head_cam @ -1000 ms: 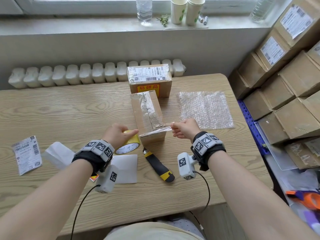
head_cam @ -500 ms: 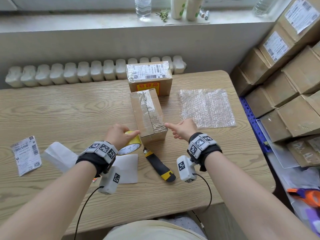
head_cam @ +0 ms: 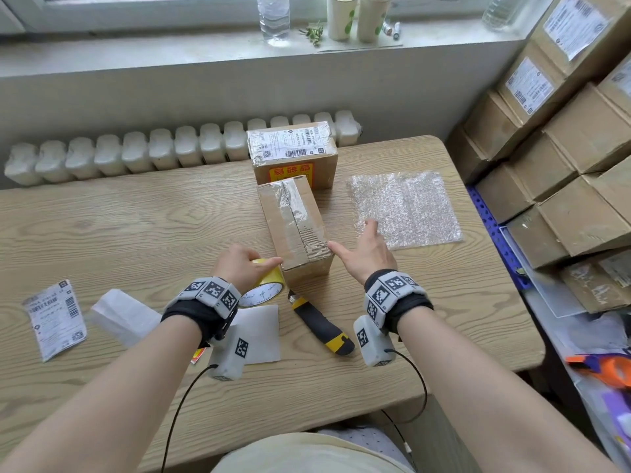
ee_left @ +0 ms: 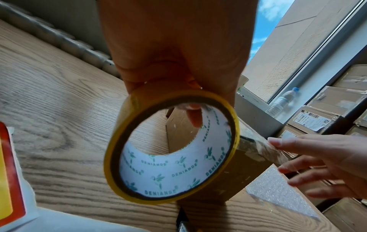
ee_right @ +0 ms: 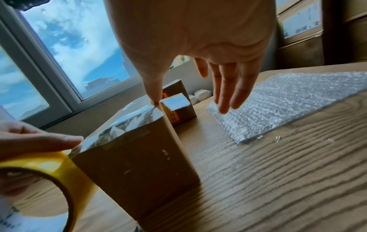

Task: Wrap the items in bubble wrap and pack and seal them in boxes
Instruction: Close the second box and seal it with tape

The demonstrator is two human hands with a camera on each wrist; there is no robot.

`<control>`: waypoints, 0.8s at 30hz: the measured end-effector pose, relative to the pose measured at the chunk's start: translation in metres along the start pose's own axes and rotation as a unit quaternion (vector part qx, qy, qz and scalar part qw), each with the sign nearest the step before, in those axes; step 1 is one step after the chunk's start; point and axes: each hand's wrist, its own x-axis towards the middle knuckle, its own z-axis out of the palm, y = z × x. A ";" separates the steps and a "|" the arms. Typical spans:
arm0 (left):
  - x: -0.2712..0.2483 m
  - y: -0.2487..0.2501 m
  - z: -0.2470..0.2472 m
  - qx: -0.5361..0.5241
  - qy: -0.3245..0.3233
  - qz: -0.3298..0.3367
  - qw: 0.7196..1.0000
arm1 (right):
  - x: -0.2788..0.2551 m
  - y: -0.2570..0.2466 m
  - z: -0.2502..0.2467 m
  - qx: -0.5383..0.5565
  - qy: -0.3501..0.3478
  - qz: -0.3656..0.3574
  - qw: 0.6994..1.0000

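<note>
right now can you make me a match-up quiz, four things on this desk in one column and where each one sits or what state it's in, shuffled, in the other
Things:
1. tape roll
2. utility knife
3. bubble wrap sheet
4. shipping label

Places or states:
A. flat on the desk, right of the taped box
B. far left of the desk, lying loose
C. gripped by the left hand
D. on the desk just in front of the taped box

Pairs: 1-C, 2-D, 3-A, 4-B
</note>
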 end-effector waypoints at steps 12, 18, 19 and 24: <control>-0.003 -0.022 -0.013 -0.203 -0.110 0.062 0.971 | -0.033 -0.022 0.046 -0.301 -0.097 -0.348 0.883; -0.003 -0.034 -0.021 -0.183 -0.145 0.094 0.968 | -0.032 -0.023 0.045 -0.326 -0.106 -0.347 0.873; -0.001 -0.034 -0.021 -0.147 -0.134 0.099 0.975 | -0.032 -0.023 0.044 -0.327 -0.107 -0.347 0.873; 0.003 -0.029 -0.020 -0.011 -0.106 0.092 0.990 | -0.033 -0.026 0.045 -0.330 -0.114 -0.343 0.872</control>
